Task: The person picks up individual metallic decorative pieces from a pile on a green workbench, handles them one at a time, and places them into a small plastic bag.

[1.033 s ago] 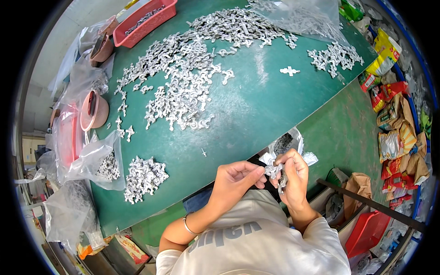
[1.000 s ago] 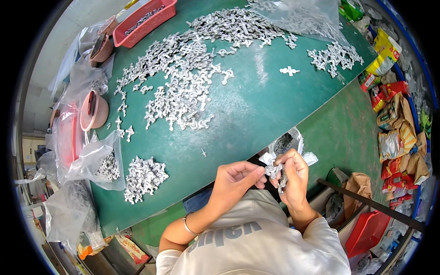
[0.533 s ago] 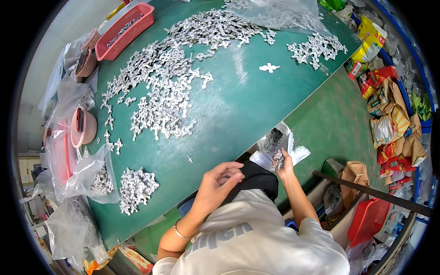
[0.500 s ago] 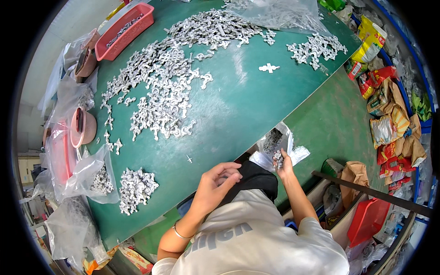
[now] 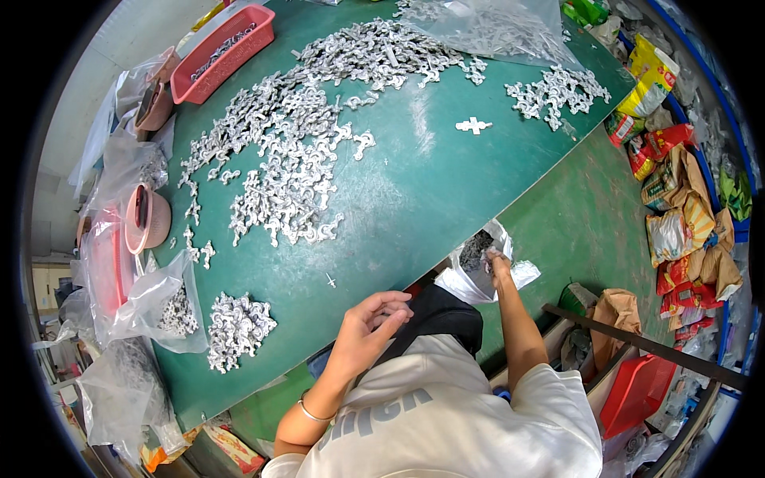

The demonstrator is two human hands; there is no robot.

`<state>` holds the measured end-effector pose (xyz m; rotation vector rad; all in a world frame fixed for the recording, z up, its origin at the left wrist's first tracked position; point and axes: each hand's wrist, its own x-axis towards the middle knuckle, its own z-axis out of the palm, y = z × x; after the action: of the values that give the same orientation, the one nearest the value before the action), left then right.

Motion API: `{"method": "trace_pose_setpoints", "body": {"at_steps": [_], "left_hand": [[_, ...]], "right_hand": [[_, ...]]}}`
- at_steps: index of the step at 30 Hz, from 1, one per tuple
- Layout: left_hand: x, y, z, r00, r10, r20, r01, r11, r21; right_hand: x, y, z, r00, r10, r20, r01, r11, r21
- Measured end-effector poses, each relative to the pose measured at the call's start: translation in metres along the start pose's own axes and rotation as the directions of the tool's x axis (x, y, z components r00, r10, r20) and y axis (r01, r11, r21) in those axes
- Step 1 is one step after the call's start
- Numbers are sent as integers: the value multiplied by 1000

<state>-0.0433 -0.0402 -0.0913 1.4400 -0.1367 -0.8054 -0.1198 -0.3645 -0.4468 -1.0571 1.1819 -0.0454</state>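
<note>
Table: green table [image 5: 446, 191] fills most of the head view, with the person seated at its near edge.
Main heap: loose grey-white moulded parts [image 5: 295, 151] sprawl across the far left half, plainly the bulk of what is unhandled.
Far bags: clear bag of parts [image 5: 494, 28] lies at the far edge; more clear bags [image 5: 119, 319] crowd the left end.
Red tray: red tray [image 5: 227, 52] sits at the far left corner, a few parts inside.
Smaller piles: one cluster [image 5: 558, 92] lies far right, another small pile [image 5: 237, 327] near left.
Lap bag: open clear plastic bag [image 5: 478, 267] hangs just below the table's near edge, partly filled with parts.
Right hand: right hand [image 5: 498, 263] reaches into that bag's mouth; fingers bunched, whether they pinch a part I cannot tell.
Left hand: left hand [image 5: 366, 327] hovers at the table edge, fingers loosely curled, nothing visible in them.
Single piece: cross-shaped part [image 5: 473, 125] lies alone.
Progress: judging by the heap against the bag, most remains.
</note>
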Motion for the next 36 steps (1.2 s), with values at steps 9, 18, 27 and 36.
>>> {"method": "trace_pose_setpoints", "body": {"at_steps": [9,18,27,36], "left_hand": [[-4,11,-17,989,101,-106,-99,995,25],[30,23,-97,456,703,-546,39,597,801],[100,13,-150,378,579,-722,460,559,690],[117,27,-125,556,638,-532,129,566,814]], "right_hand": [[-4,-8,-6,962,-183,-204,201,977,68],[-241,-198,127,175,-984,40,931,153,-331],[-256,-269,286,-92,-501,860,974,-226,-27],[-267,-269,361,-180,-338,924,924,-380,41]]}}
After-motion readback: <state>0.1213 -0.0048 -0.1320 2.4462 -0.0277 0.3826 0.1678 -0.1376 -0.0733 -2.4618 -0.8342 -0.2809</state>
